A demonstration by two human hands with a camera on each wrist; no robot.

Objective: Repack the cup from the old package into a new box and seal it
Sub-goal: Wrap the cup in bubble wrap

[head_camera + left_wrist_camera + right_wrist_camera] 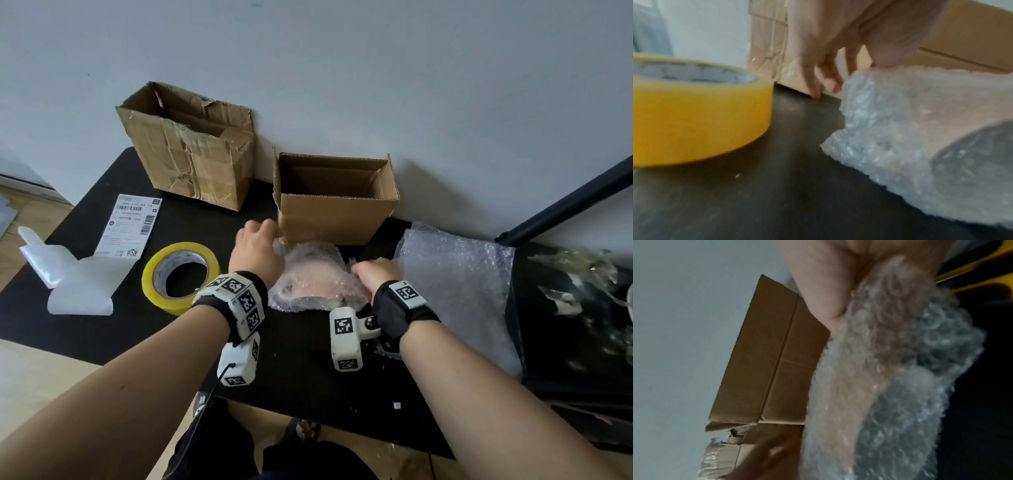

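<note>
The cup is wrapped in bubble wrap (311, 277) and lies on its side on the black table (301, 359), just in front of the open new box (335, 205). Its pinkish body shows through the wrap (920, 129). My left hand (257, 246) is at the bundle's far left end, fingers spread and pointing down to the table (816, 91), thumb on top of the wrap. My right hand (376, 274) grips the bundle's right side, thumb pressed into the wrap (890, 369). The torn old box (191, 150) stands open at the back left.
A yellow tape roll (181, 274) lies close to my left wrist. A shipping label (128, 226) and white foam bags (68, 281) sit at the left. A loose bubble wrap sheet (455, 274) covers the table's right side. The wall is directly behind both boxes.
</note>
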